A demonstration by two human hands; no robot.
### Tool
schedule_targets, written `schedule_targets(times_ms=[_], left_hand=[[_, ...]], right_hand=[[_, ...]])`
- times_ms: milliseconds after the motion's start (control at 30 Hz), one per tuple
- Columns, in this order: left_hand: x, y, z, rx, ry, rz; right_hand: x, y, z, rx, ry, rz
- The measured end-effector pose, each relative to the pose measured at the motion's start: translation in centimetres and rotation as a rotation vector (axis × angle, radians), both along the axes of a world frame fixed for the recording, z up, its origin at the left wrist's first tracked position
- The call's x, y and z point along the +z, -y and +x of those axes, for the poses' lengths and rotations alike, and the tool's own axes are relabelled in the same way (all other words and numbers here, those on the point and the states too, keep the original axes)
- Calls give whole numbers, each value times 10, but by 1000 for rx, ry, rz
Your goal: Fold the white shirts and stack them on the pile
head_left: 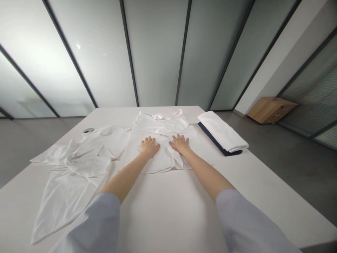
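Note:
A white shirt (163, 125) lies spread on the table in front of me, its collar end at the far side and its lower edge toward me. Creases run through the cloth between my hands. My left hand (150, 146) rests on it left of the middle, fingers slightly bent and apart. Pressed flat on the right part is my right hand (180, 144), its fingers spread. Neither hand grips the fabric. Left of this shirt lies a crumpled white garment (86, 165), loosely heaped, with one part stretching toward the near left.
The white table (171, 211) extends to both sides. Near its right edge sits a folded white cloth (222, 131) atop a dark navy folded cloth (214, 140). A round grommet (88, 130) is at the left. A wooden cabinet (271, 110) stands on the floor beyond.

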State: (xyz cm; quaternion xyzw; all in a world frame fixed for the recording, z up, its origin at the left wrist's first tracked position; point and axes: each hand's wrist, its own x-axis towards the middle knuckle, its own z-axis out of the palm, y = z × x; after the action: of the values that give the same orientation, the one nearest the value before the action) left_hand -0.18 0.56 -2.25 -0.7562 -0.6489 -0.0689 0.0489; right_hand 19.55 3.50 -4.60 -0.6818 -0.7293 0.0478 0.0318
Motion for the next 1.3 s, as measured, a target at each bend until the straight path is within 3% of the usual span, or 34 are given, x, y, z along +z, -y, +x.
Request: schedule_targets(times_ms=[133,233,400,533,700,833,900,1000,1100,1300], left_hand=[[-5,17,-7,47,25,-131],[-14,14,-17,28,12,-182],[-19,-1,-29,-45,-20,-183],[-17,0,-31,-48,-31,-180],[-18,8,-31,-43,-28,-165],[-16,14,-35,-56,5,-131],[-16,17,-38,-62,43,-99],[-15,20,-46,-93,107,-63],[-13,21,-52,-133,149,-39],[-3,27,-44,-192,195,58]], right_hand=[[5,-22,4,48,11,19],[5,-26,10,82,20,44],[3,-5,23,87,44,111],[2,21,29,131,-5,160],[5,46,27,243,-356,128],[10,62,23,428,-775,-87],[10,67,23,398,-873,-134],[8,67,24,249,-758,63],[5,63,28,233,-510,233],[1,60,33,334,-365,250]])
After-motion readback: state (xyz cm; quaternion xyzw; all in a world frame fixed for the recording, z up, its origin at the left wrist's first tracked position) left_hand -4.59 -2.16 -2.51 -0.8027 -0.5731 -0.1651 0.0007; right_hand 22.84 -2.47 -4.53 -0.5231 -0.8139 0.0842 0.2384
